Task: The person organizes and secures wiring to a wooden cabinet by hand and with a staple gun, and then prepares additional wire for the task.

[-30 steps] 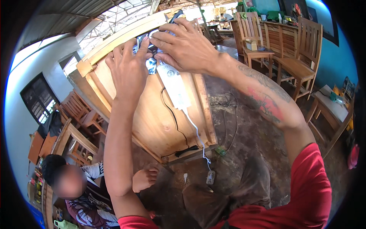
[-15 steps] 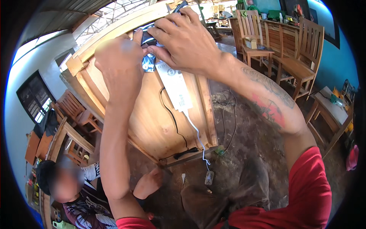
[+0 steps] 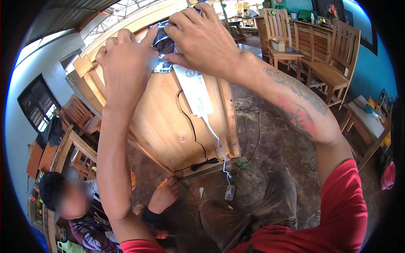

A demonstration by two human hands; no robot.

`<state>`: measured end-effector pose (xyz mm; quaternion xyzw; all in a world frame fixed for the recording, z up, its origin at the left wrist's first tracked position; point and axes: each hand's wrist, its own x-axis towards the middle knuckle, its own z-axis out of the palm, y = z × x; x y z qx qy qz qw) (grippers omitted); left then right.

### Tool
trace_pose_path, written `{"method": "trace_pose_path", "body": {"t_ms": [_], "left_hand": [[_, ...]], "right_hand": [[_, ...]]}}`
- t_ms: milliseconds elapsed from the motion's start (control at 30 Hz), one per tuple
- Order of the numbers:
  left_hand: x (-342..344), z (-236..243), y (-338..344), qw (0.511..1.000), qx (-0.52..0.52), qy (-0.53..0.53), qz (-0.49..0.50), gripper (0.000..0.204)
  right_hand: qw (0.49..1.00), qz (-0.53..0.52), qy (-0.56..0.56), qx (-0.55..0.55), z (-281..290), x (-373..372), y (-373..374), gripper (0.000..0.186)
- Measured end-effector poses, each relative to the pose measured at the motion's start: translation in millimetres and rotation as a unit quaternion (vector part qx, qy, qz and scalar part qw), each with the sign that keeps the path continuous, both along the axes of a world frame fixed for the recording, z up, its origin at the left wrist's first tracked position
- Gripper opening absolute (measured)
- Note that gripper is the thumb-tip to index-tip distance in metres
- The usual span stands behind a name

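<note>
At the top of a wooden panel point(image 3: 160, 114), both hands are on a shiny silvery-blue foil-like piece point(image 3: 162, 66) with a dark middle. My left hand point(image 3: 124, 71) has its index finger and thumb at the foil's left edge, the other fingers curled. My right hand point(image 3: 202, 46) grips its right side, thumb below and fingers above. A flat white strip-shaped device point(image 3: 192, 90) hangs below the foil, its upper end behind my right hand. Its white cord point(image 3: 217, 143) runs down to a socket block point(image 3: 229, 192) on the floor.
A black cord point(image 3: 192, 126) trails down the panel. At lower left, another person's hand point(image 3: 164, 196) holds a thin orange thing near the panel's bottom corner. Wooden chairs point(image 3: 333, 63) stand at right, a small table point(image 3: 365, 122) nearer. A small white item point(image 3: 201, 192) lies on the floor.
My left hand has moved slightly left, and more of the foil's dark middle shows. My right hand stays nearly in place. The other person's hand has shifted, its orange thing now visible.
</note>
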<state>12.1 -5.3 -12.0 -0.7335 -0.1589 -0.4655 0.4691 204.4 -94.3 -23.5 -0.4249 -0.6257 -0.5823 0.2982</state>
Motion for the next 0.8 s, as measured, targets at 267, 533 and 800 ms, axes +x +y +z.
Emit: {"method": "trace_pose_path", "body": {"t_ms": [267,533,800], "left_hand": [[-4.9,1.3,-11.9,0.996,-0.052,0.039,0.064,0.078],[-10.7,5.3,-5.5,0.998,-0.029,0.051,0.033,0.082],[-8.4,2.3,-6.4,0.998,-0.032,0.035,0.031,0.079]], "right_hand": [[0.999,-0.031,0.012,-0.01,-3.2,-3.8,1.1,0.055],[0.998,0.03,0.033,-0.052,3.6,-2.0,-1.6,0.058],[0.996,-0.045,-0.023,-0.077,17.4,-12.1,-10.0,0.049]]}}
